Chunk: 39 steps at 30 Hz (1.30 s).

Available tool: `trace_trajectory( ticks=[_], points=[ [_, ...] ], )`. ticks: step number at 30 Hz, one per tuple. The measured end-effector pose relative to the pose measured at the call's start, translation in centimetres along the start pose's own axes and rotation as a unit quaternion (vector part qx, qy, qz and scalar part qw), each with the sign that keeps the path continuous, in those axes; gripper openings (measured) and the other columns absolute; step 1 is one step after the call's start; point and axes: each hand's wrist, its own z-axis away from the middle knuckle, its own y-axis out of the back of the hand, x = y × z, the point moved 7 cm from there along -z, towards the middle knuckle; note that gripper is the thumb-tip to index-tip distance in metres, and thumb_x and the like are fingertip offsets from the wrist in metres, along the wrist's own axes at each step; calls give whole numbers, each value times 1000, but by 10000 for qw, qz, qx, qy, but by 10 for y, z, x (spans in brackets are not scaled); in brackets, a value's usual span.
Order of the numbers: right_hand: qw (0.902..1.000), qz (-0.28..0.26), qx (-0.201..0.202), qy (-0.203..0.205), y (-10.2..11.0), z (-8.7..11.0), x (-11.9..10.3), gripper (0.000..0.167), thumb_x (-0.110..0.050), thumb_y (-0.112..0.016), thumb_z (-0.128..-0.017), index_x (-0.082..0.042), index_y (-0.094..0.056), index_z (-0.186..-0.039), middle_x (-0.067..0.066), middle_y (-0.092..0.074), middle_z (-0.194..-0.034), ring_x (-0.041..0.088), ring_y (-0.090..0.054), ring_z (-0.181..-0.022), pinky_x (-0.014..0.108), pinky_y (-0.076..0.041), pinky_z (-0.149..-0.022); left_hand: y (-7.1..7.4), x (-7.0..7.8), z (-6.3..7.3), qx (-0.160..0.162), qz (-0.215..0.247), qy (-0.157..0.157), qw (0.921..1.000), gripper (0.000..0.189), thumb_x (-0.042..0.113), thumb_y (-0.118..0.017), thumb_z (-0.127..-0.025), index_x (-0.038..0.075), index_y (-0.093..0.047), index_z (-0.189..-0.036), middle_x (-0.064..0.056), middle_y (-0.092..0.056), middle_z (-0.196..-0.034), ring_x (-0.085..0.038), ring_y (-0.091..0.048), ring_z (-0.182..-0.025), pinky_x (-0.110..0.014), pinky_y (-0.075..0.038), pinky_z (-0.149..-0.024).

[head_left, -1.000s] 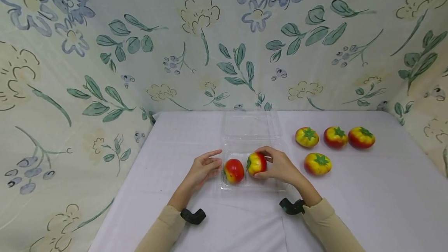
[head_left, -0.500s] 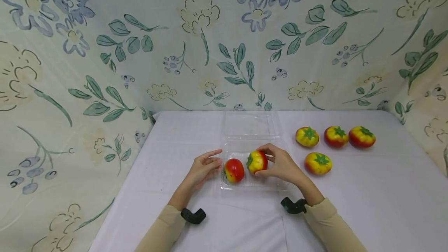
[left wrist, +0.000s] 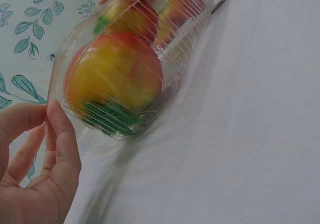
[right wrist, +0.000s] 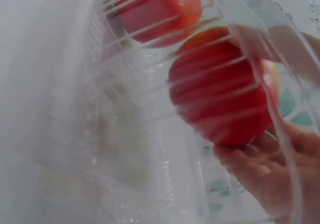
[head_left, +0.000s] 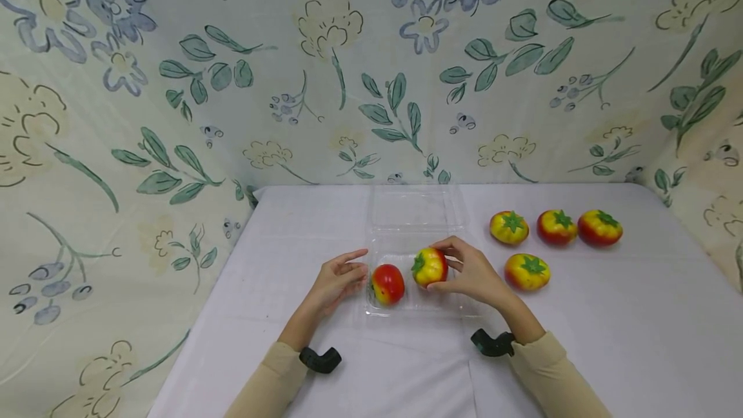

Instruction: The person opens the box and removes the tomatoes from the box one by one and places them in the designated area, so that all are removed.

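A clear plastic clamshell box (head_left: 418, 313) lies with its lid (head_left: 415, 206) folded back. My left hand (head_left: 341, 281) is at its left side; in the left wrist view, thumb and finger pinch the box's rim. One red-and-yellow fruit (head_left: 387, 284) with a green leafy top, partly out of sight, rests on its side in the left part of the box. My right hand (head_left: 471, 275) holds a second such fruit (head_left: 429, 268) between thumb and fingers, over the box's right part. Its green top faces left. The right wrist view shows the held fruit's red underside (right wrist: 220, 93) through the ribbed plastic.
To the right of the box, three more fruits stand in a back row: a yellow one (head_left: 509, 228), a red-and-yellow one (head_left: 556, 228) and another (head_left: 600, 228). A further yellow fruit (head_left: 527, 272) sits in front of them. A floral cloth (head_left: 371, 69) hangs behind the white table.
My right hand has shifted slightly right and away from me with its fruit, which has turned a little so more of the green top shows. The left hand stays put.
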Motion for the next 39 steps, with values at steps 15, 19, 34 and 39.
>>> trace_trajectory(
  ticks=[15, 19, 34, 39],
  points=[
    [9993, -260, -43, 247, 11, 9, -1, 65, -15, -91, -73, -9, -55, -126, 11, -56, -134, 32, -53, -127, 40, -46, -101, 0, -1, -1, 13, -7, 2, 10000, 50, 1, -66, -94, 0, -52, -142, -8, -66, -99, -15, -65, -82, -26, -59, -76],
    [9988, -339, -70, 345, 13, 11, -1, 64, -16, -90, -75, -8, -54, -128, 11, -55, -135, 31, -52, -127, 41, -46, -102, -1, -1, 0, -4, 25, 2, 10000, 51, 1, -67, -94, -1, -51, -143, -8, -66, -99, -15, -65, -82, -26, -59, -76],
    [9952, -730, -42, 653, 24, 16, 0, 67, -7, -89, -73, -8, -54, -130, 9, -54, -137, 19, -53, -125, 21, -43, -102, 0, 0, 1, -36, -17, -16, 10000, 50, 2, -66, -95, -1, -51, -143, -7, -66, -99, -15, -65, -81, -26, -59, -77],
    [9945, -705, 18, 776, 28, 18, 1, 66, -6, -88, -74, -5, -53, -130, 13, -53, -137, 22, -53, -126, 21, -43, -102, -1, 0, 1, -34, 11, -17, 10000, 50, 2, -66, -95, 0, -52, -142, -8, -66, -100, -16, -65, -82, -26, -59, -77]
  ],
)
